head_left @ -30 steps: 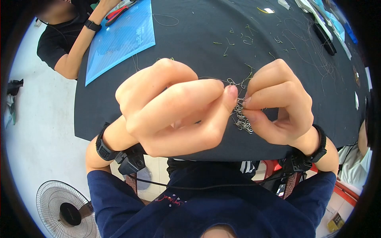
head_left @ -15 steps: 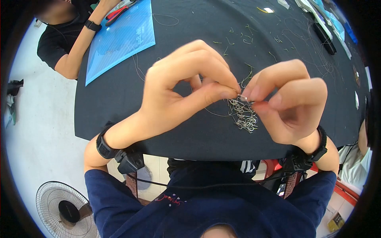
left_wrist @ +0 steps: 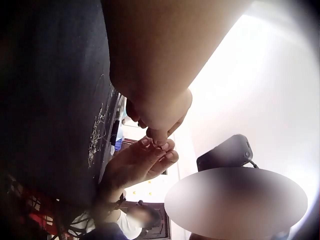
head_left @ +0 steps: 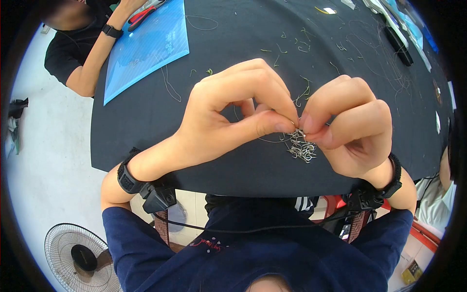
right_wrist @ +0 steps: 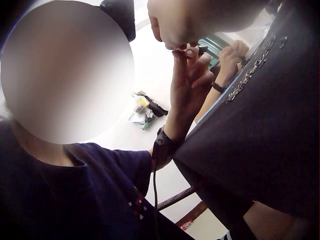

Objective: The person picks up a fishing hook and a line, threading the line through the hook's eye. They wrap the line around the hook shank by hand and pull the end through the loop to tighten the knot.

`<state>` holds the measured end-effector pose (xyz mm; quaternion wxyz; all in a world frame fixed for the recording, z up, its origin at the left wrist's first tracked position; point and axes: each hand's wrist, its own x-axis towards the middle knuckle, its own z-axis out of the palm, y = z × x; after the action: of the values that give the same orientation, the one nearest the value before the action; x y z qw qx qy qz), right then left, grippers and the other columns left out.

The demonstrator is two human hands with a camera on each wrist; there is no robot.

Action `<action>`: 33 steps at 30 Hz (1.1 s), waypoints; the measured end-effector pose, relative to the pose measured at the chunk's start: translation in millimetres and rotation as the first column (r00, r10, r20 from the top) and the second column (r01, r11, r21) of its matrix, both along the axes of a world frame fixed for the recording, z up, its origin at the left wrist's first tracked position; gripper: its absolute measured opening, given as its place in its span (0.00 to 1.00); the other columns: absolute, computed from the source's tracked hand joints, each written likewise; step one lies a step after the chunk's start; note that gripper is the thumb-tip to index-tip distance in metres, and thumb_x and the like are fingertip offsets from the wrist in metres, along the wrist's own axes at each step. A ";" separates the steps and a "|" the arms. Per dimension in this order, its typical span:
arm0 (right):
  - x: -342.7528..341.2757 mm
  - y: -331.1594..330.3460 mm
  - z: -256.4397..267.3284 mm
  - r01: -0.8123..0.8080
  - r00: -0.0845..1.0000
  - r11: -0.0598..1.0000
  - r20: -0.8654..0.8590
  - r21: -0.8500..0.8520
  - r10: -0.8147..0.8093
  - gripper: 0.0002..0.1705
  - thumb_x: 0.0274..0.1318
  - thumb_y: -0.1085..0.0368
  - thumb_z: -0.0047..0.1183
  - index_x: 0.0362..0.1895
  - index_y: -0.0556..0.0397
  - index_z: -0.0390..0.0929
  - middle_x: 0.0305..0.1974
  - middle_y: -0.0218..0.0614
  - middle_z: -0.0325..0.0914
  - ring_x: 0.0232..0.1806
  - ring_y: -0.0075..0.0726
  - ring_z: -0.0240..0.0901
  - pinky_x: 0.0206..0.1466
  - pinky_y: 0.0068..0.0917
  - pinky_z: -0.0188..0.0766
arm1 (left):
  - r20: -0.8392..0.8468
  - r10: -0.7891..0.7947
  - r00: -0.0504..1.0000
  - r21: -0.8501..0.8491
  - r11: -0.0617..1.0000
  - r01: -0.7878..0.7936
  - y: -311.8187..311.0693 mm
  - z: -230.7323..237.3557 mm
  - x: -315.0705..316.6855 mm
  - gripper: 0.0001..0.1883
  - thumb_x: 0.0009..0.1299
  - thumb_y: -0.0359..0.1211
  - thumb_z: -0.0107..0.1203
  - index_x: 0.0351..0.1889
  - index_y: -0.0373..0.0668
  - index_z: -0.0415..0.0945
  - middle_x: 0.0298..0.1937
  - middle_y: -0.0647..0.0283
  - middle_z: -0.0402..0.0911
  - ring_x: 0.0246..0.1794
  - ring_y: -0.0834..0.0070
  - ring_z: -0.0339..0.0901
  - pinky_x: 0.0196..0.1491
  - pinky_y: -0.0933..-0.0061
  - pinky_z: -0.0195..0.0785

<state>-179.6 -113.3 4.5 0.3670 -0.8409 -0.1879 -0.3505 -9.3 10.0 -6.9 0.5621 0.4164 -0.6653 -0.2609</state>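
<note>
Both hands meet fingertip to fingertip above the black-covered table (head_left: 141,129). My left hand (head_left: 209,119) pinches a thin fishing line (head_left: 272,141) between thumb and forefinger; a loop of it curves out below the hand. With thumb and forefinger, my right hand (head_left: 365,114) pinches a small silvery fish hook (head_left: 304,136), mostly covered by the fingertips. Just beneath the fingers lies a pile of silver fish hooks (head_left: 304,150). The left wrist view shows the same hook pile (left_wrist: 95,137) on the table, with the joined fingertips apart from it.
A blue plastic folder (head_left: 151,56) with red-handled pliers (head_left: 141,19) lies at the far left, beside another person's arm (head_left: 99,53). Green-tipped snippets (head_left: 305,87) and tangled line (head_left: 384,63) are scattered beyond the hands. A black case (head_left: 398,46) lies far right.
My left hand has turned from fingers curled over, back up, to an upright pinch, then shifted slightly right and down. The right hand has tilted out and come back to meet it.
</note>
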 end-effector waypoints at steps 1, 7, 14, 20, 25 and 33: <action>-0.2 0.3 -0.3 0.002 1.000 1.000 -0.002 0.005 -0.002 0.13 0.51 0.76 0.57 0.35 0.48 0.67 0.35 0.36 0.73 0.34 0.30 0.71 0.35 0.22 0.71 | 0.002 0.001 1.000 0.001 1.000 -0.001 -0.1 0.1 -0.1 0.06 0.58 0.26 0.63 0.33 0.43 0.81 0.33 0.69 0.78 0.30 0.86 0.74 0.21 0.88 0.62; -0.8 3.1 -2.4 0.010 1.000 0.999 -0.011 0.050 -0.009 0.13 0.51 0.77 0.57 0.35 0.48 0.67 0.34 0.37 0.73 0.33 0.30 0.70 0.35 0.21 0.70 | 0.005 0.013 1.000 0.037 0.999 -0.013 0.9 -0.5 -1.0 0.05 0.59 0.27 0.63 0.33 0.43 0.81 0.32 0.70 0.77 0.29 0.87 0.73 0.21 0.88 0.61; 0.3 1.7 -0.8 0.012 1.000 0.999 -0.005 0.035 -0.011 0.14 0.50 0.79 0.55 0.36 0.48 0.66 0.34 0.37 0.73 0.32 0.30 0.69 0.34 0.21 0.68 | 0.006 0.012 1.000 0.061 0.998 -0.012 1.3 0.7 -2.4 0.04 0.59 0.28 0.63 0.32 0.43 0.80 0.31 0.71 0.76 0.26 0.88 0.71 0.20 0.88 0.60; 1.5 4.1 -3.2 0.029 1.000 0.999 0.001 0.044 -0.029 0.14 0.50 0.81 0.52 0.36 0.49 0.66 0.32 0.37 0.72 0.31 0.29 0.67 0.33 0.21 0.66 | 0.015 0.030 0.999 0.062 0.998 -0.031 2.2 0.6 -4.0 0.04 0.59 0.28 0.63 0.31 0.42 0.79 0.28 0.72 0.73 0.23 0.89 0.68 0.19 0.88 0.57; 2.1 3.6 -5.9 0.026 1.000 0.998 -0.004 0.064 -0.025 0.12 0.52 0.81 0.50 0.36 0.50 0.65 0.31 0.38 0.70 0.30 0.28 0.66 0.33 0.21 0.64 | 0.045 0.058 0.997 0.074 0.995 -0.061 4.1 2.1 -4.0 0.04 0.58 0.27 0.62 0.29 0.42 0.78 0.26 0.73 0.71 0.19 0.91 0.65 0.18 0.89 0.53; 0.7 0.4 -3.6 0.035 0.999 0.999 -0.028 0.038 -0.034 0.11 0.55 0.77 0.50 0.37 0.51 0.64 0.32 0.40 0.69 0.30 0.27 0.66 0.33 0.19 0.64 | 0.076 -0.015 0.997 0.213 0.977 -0.001 10.9 11.5 1.6 0.05 0.63 0.28 0.59 0.31 0.37 0.74 0.31 0.64 0.72 0.28 0.81 0.67 0.32 0.82 0.59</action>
<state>-178.9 -112.9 0.9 0.3795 -0.8416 -0.1617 -0.3486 -7.7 20.9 4.6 0.4875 0.4815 -0.6561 -0.3164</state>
